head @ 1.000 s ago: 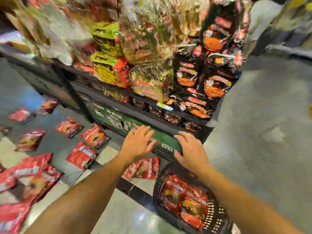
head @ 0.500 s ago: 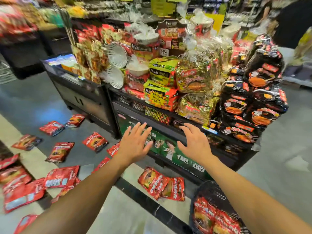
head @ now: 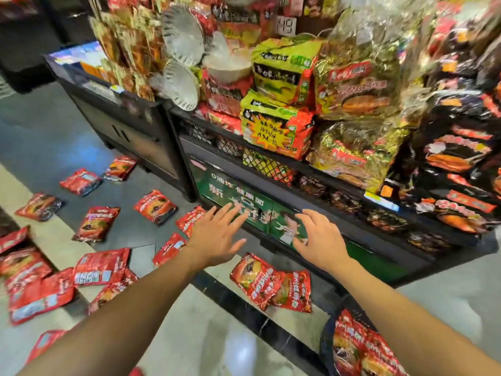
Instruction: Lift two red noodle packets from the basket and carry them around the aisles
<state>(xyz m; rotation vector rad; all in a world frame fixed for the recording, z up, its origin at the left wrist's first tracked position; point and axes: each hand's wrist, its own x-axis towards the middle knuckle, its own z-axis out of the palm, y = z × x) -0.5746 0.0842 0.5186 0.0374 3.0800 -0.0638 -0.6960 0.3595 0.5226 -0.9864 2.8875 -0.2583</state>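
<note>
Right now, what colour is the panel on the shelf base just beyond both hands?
Green with white lettering, clearest in the head view, behind the left hand and right hand.

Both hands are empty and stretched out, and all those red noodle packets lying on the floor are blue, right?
Not quite. The left hand and the right hand are indeed empty and stretched out, but the noodle packets lying on the floor are red, not blue. The head view shows this.
</note>
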